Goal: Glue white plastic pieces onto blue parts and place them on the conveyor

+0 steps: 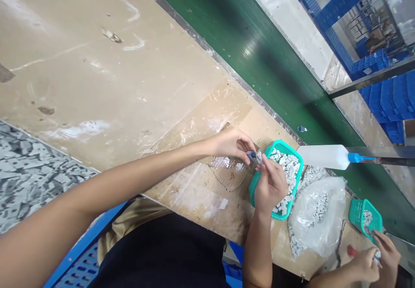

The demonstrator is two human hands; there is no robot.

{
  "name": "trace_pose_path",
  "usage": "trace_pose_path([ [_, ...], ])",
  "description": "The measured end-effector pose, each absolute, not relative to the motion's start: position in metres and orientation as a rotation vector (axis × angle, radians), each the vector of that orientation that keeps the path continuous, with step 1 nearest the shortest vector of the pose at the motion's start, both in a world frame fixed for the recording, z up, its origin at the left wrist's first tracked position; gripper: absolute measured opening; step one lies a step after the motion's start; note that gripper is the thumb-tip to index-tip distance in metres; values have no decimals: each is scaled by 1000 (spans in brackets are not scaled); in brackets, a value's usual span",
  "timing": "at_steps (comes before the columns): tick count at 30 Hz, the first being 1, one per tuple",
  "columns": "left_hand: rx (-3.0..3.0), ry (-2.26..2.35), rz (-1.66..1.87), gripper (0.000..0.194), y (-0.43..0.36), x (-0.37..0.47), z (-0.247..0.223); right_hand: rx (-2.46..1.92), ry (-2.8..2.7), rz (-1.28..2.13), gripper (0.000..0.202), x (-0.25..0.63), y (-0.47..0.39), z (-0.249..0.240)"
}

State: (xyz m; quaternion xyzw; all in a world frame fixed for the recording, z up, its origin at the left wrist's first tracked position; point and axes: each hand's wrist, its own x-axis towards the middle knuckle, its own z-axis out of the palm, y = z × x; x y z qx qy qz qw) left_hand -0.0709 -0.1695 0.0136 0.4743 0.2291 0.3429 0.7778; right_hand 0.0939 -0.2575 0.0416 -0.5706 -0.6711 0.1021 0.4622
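My left hand (232, 143) pinches a small dark grey part (251, 154) between thumb and fingertips, over the worktable. Close against it, my right hand (271, 183) pinches a small whitish piece (259, 157). The two pieces meet or nearly meet; I cannot tell whether they are joined. Just behind my right hand stands a teal basket (300, 167) filled with small white and grey pieces (285, 162). A worn sheet of cardboard (227, 177), shiny in places, lies on the table below my hands.
A white squeeze bottle (324, 156) with a blue nozzle lies beyond the basket. A plastic bag of pieces (319, 219) is to its right. Another person's hands (366, 264) work beside a smaller teal basket (355, 210). A green conveyor belt (259, 54) borders the table (81, 63).
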Motion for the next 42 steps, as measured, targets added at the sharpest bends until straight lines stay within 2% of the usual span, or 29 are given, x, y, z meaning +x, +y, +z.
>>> trace_pose_path([
  [4, 1033, 498, 740, 29, -169, -70, 11, -1403, -1651, 251, 29, 96, -257, 41],
  [10, 1042, 480, 744, 28, -174, -72, 19, -1315, -1693, 236, 45, 97, -254, 39],
  [24, 1017, 636, 766, 30, -179, -67, 17, -1339, -1751, 348, 54, 99, -255, 41],
  [32, 1012, 717, 739, 26, -179, -72, 28, -1405, -1699, 556, 41, 98, -255, 40],
  [38, 974, 727, 649, 35, -173, -75, 26, -1492, -1631, 731, 31, 100, -250, 49],
  [40, 861, 640, 648, 41, -172, -76, 26, -1536, -1539, 705, 33, 103, -250, 50],
  [42, 707, 547, 654, 38, -170, -78, 25, -1575, -1416, 624, 39, 109, -252, 48],
])
